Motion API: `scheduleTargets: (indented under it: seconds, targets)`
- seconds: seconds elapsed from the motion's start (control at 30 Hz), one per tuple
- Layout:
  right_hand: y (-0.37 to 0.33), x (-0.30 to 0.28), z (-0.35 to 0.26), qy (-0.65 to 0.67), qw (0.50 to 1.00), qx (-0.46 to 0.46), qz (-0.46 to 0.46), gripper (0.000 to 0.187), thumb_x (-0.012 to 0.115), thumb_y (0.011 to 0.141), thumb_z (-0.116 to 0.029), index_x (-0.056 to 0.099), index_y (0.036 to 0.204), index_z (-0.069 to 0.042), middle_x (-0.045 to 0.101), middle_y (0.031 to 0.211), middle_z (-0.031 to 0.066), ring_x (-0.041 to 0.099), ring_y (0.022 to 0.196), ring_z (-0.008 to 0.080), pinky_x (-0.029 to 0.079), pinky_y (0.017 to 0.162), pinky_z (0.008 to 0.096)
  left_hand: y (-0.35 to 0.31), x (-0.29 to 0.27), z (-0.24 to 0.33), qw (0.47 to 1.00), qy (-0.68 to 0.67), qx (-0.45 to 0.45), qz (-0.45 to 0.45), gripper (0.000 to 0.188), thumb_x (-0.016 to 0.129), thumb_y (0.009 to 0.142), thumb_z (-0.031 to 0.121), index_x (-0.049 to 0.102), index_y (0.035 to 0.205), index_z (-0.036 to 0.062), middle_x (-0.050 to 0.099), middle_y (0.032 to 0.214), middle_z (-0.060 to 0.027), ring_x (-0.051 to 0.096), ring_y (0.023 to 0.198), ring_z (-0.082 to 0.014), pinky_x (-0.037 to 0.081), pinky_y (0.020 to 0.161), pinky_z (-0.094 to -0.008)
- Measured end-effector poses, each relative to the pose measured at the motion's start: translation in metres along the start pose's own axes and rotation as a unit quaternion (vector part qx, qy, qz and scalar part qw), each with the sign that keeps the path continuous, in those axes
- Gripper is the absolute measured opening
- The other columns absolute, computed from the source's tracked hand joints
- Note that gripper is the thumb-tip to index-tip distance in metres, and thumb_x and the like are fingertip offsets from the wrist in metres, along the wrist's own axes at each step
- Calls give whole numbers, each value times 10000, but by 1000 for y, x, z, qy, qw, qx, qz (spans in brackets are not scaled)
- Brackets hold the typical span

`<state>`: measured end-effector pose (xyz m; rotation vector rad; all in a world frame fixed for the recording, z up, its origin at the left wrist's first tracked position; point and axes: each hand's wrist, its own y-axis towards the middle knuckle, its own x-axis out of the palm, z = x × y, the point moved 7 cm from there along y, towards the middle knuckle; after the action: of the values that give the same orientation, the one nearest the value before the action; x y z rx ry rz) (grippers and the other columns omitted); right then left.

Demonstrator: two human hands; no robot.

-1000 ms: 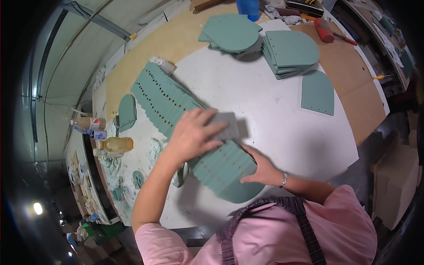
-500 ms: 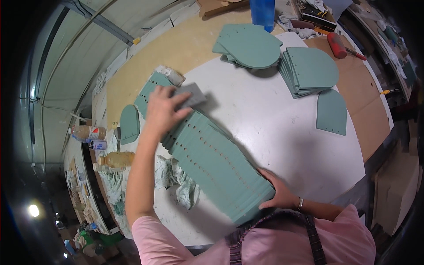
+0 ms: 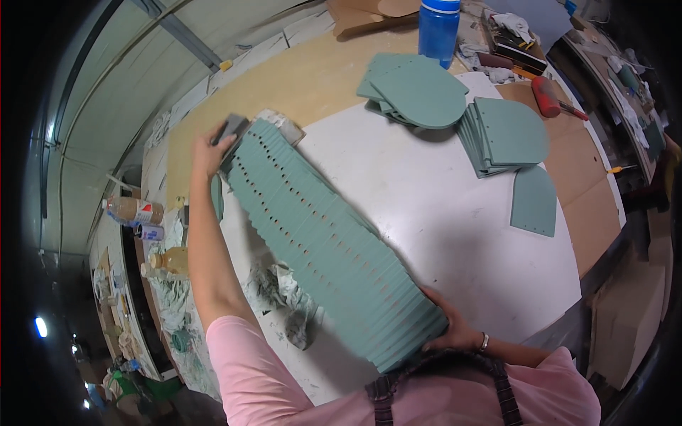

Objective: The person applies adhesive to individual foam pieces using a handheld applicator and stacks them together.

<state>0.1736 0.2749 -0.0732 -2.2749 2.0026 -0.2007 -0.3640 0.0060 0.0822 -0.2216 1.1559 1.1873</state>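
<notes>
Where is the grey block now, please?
In the head view, the grey block is at upper left, in the left hand, by the far end of the green panel row.

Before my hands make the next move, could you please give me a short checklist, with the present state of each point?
1. Left hand has hold of the grey rectangular block: ok.
2. Right hand is against the near end of the row of green panels: ok.
3. Panel edges even along the row's left side: not ok, they look stepped.
4. Crumpled cloth clear of the row: cannot tell, it lies close beside it.
5. Red mallet away from both hands: ok.
</notes>
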Motion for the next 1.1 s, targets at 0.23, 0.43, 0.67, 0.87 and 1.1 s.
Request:
scheduleTargets:
  seconds: [0.23,0.43,0.67,0.87,1.1]
  targets:
    - [-4,-11,9,-4,999,24,21,1213,957,604,-270,253,1573,-80,302,1596,171,278,1483,302,245,1208,422,-184,-9,80,987,-118,-51,-98,520,811,741,204,694,1220,39,662,1210,-137,616,1127,-249,478,985,-370]
    - [0,-1,-8,81,996,32,0,1201,957,609,-226,247,1553,-13,413,1520,144,381,1408,238,319,1161,392,-206,-47,83,983,-150,-101,10,518,790,756,161,669,1244,33,661,1197,-125,613,1109,-259,458,1004,-367]
    - [-3,-6,3,10,999,17,26,1201,955,597,-237,261,1555,-29,445,1511,138,424,1391,241,343,1150,386,-304,-5,187,991,-96,-64,-73,641,827,617,267,699,1214,72,617,1133,-146,540,1053,-318,449,934,-406]
    - [1,-16,10,34,999,39,-4,1040,871,710,-203,287,1556,-46,375,1571,121,363,1445,265,315,1177,397,-402,-51,219,943,-277,-132,-129,587,849,609,249,714,1134,23,662,1124,-153,602,1021,-324,474,895,-407]
    - [135,-46,-50,69,995,74,1,892,513,955,-597,204,1589,-51,284,1618,85,328,1456,198,247,1180,364,-457,-77,124,943,169,-279,-65,606,787,726,162,626,1289,6,559,1339,-236,539,1208,-366,420,1035,-405]
